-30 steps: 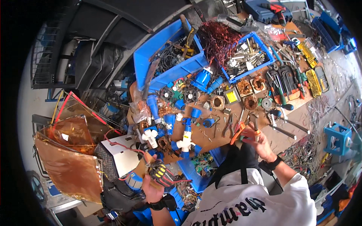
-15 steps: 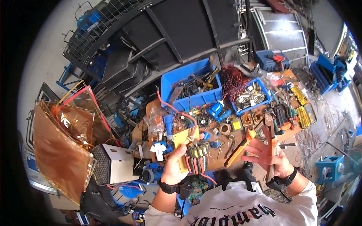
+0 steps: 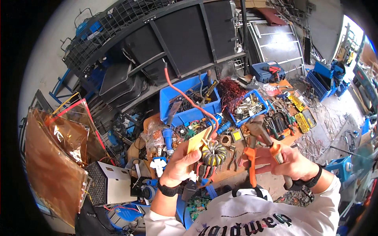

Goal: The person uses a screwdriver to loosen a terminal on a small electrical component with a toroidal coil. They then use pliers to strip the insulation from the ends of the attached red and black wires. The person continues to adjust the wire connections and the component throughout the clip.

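My left hand (image 3: 179, 165) grips a small yellowish circuit board (image 3: 197, 142) with a striped yellow-and-black wound ring coil (image 3: 214, 153) on it. A red wire (image 3: 185, 96) arcs up from the board. My right hand (image 3: 289, 162) holds orange-handled pliers (image 3: 256, 147), jaws pointing up just right of the coil. Both hands are raised above a cluttered wooden workbench (image 3: 236, 173).
Two blue bins stand behind: a large one (image 3: 189, 103) with cables and tools, a smaller one (image 3: 252, 106) with metal parts and red-brown wire. Hand tools (image 3: 287, 120) lie at right. A copper-foil panel (image 3: 51, 157) and a white box (image 3: 112, 183) sit at left. Black metal racks stand behind.
My left hand has lifted the board with the coil from low at the bench edge up to the middle. My right hand has brought the pliers beside it. The view has tilted upward.
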Available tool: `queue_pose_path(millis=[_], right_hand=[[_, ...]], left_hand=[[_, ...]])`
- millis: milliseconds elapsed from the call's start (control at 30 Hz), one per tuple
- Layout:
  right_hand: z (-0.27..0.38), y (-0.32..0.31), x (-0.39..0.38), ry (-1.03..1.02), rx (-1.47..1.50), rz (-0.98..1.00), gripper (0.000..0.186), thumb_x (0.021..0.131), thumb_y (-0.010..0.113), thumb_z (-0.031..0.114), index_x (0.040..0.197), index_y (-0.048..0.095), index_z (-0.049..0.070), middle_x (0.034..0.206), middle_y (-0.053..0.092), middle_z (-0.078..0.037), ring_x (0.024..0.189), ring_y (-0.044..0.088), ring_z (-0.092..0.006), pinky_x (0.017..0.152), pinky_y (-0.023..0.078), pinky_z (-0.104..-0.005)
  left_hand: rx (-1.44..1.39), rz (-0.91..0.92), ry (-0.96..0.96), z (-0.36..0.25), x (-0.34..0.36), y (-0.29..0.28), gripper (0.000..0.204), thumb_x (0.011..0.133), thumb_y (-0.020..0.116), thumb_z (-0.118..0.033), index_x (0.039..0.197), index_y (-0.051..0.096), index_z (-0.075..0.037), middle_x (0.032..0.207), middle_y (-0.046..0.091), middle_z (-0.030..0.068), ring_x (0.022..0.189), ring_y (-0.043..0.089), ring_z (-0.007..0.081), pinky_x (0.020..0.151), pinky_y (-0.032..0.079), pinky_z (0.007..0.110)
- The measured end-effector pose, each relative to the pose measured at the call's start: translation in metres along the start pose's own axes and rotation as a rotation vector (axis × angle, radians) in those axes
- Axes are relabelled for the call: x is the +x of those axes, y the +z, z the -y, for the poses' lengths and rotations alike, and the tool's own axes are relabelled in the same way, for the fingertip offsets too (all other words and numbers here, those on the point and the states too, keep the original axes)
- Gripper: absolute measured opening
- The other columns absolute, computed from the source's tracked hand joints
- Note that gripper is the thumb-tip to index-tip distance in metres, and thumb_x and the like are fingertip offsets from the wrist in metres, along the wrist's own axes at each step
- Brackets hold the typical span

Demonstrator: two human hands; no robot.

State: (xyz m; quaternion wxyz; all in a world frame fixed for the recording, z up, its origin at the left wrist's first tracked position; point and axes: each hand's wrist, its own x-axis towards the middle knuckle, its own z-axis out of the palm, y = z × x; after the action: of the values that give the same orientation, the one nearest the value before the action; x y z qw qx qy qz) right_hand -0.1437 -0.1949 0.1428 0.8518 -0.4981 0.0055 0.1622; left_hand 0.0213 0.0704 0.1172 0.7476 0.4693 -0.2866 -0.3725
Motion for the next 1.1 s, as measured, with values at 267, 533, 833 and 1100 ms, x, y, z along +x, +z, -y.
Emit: queue_pose_path(millis=[267, 533, 833, 1100], right_hand=[[0.019, 0.028, 0.006, 0.105, -0.315, 0.103, 0.059, 0.084, 0.057, -0.009, 0.138, 0.04, 0.005, 0.11, 0.055, -0.003, 0.105, 0.055, -0.0135, 0.093, 0.043, -0.0296], [0.012, 0.025, 0.015, 0.131, -0.628, 0.142, 0.054, 0.084, 0.066, 0.011, 0.133, 0.045, 0.004, 0.096, 0.059, -0.004, 0.089, 0.056, -0.0132, 0.079, 0.046, -0.0295], [0.037, 0.036, 0.012, 0.272, -0.797, 0.142, 0.041, 0.082, 0.069, 0.01, 0.117, 0.051, 0.002, 0.112, 0.06, -0.011, 0.106, 0.055, -0.0177, 0.092, 0.044, -0.0331], [0.03, 0.026, 0.009, 0.226, -0.86, 0.184, 0.032, 0.082, 0.063, 0.017, 0.107, 0.054, 0.0, 0.083, 0.059, -0.007, 0.078, 0.058, -0.0175, 0.068, 0.046, -0.0334]], left_hand=[[0.261, 0.003, 0.011, -0.021, -0.011, -0.011, 0.075, 0.08, 0.079, -0.019, 0.141, 0.042, 0.005, 0.128, 0.057, 0.0111, 0.11, 0.057, 0.017, 0.085, 0.052, 0.03], [0.336, -0.006, 0.017, -0.03, -0.015, 0.002, 0.078, 0.077, 0.082, -0.017, 0.14, 0.042, 0.005, 0.128, 0.055, 0.0131, 0.105, 0.058, 0.0182, 0.084, 0.054, 0.032], [0.468, -0.003, 0.07, -0.029, -0.01, 0.005, 0.082, 0.072, 0.086, -0.022, 0.138, 0.046, 0.005, 0.123, 0.058, 0.0127, 0.105, 0.056, 0.0182, 0.092, 0.048, 0.032], [0.51, -0.029, 0.024, -0.03, -0.004, 0.014, 0.084, 0.07, 0.087, -0.027, 0.137, 0.047, 0.006, 0.123, 0.059, 0.0114, 0.105, 0.056, 0.0166, 0.096, 0.043, 0.031]])
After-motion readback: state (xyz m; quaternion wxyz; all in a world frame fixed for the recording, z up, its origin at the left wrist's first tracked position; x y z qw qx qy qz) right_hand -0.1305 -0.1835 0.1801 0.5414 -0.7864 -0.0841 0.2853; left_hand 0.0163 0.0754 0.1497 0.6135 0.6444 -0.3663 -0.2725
